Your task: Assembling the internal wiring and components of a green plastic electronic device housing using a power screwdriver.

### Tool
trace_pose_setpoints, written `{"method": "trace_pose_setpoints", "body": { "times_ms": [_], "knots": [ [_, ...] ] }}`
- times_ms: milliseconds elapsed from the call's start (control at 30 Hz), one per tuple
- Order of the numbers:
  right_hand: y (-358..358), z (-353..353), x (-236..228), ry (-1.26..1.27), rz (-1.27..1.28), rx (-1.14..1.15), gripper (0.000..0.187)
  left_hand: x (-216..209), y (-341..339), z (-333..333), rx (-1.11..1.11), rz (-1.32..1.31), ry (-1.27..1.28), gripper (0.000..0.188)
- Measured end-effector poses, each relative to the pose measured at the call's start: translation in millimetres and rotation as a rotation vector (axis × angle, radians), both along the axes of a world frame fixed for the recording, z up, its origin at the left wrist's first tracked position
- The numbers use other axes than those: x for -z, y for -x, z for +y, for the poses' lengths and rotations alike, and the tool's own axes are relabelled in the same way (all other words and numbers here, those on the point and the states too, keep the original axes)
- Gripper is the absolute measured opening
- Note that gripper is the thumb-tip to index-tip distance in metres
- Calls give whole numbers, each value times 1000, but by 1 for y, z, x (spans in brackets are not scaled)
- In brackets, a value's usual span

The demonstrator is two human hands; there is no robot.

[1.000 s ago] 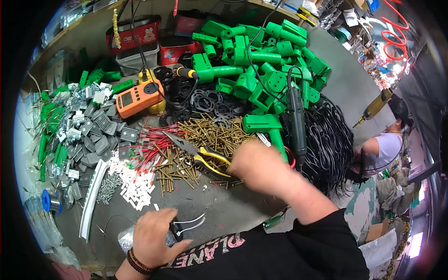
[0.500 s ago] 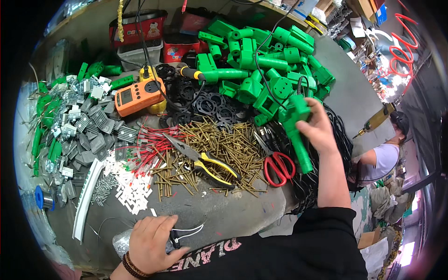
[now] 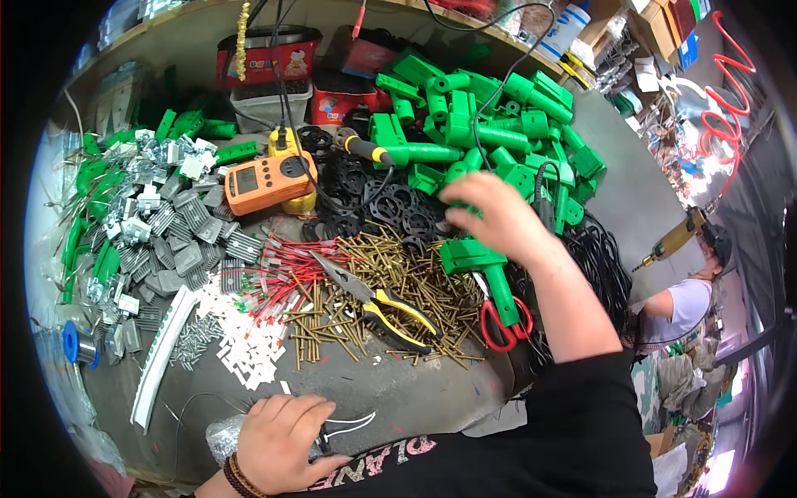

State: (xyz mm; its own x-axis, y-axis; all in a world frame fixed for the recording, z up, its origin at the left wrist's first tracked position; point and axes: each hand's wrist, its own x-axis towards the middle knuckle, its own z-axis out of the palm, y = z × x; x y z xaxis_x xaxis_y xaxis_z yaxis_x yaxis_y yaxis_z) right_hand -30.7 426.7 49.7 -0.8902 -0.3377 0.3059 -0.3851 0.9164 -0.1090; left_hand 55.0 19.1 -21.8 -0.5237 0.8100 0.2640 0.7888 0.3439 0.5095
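My right hand [image 3: 502, 217] is over the front of a heap of green plastic housings [image 3: 498, 124], thumb and fingers apart and apparently holding nothing. Just below it, a separate green housing [image 3: 477, 259] with a round handle lies across brass-coloured screws [image 3: 390, 286] and red-handled scissors [image 3: 508, 332]. At the near edge, my left hand [image 3: 286, 440] is bent over a dark piece with white wires [image 3: 353, 425] coming out beside the thumb. My fingers mostly cover that piece, so its kind is unclear. Clear plastic wrap [image 3: 222, 438] sits against this hand.
Yellow-black pliers [image 3: 386, 311] lie on the screws. An orange meter [image 3: 270, 181] stands behind red wires [image 3: 286, 274]. Grey ribbed parts [image 3: 170, 228], white strips [image 3: 253, 349], black rings [image 3: 386, 199] and black cables [image 3: 598, 266] surround them. Right, another person [image 3: 677, 303] is near a power driver [image 3: 672, 236].
My right hand has let go of the green housing and moved left and away from me. The housing now lies by the scissors. My left hand keeps its place; the whole view has shifted slightly.
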Motion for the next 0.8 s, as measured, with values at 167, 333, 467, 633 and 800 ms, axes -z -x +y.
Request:
{"method": "trace_pose_setpoints", "body": {
  "times_ms": [167, 333, 467, 633, 800],
  "knots": [
    [93, 13, -4, -177, -61, 242, 30, 6, 4, 2, 25, 40, -46, 64],
    [123, -2, 25, -493, -306, 496, 37, 1, 9, 0, 51, -1, 18, 64],
    [125, 5, 4, -278, -440, 445, 32, 5, 7, -3, 16, 43, 5, 59],
    [170, 22, -34, -107, 64, 407, 26, -1, 3, -5, -2, -70, -40, 64],
    [245, 27, 8, -174, 181, 277, 71, 0, 6, -5, 0, -27, -90, 62]
  ]
}}
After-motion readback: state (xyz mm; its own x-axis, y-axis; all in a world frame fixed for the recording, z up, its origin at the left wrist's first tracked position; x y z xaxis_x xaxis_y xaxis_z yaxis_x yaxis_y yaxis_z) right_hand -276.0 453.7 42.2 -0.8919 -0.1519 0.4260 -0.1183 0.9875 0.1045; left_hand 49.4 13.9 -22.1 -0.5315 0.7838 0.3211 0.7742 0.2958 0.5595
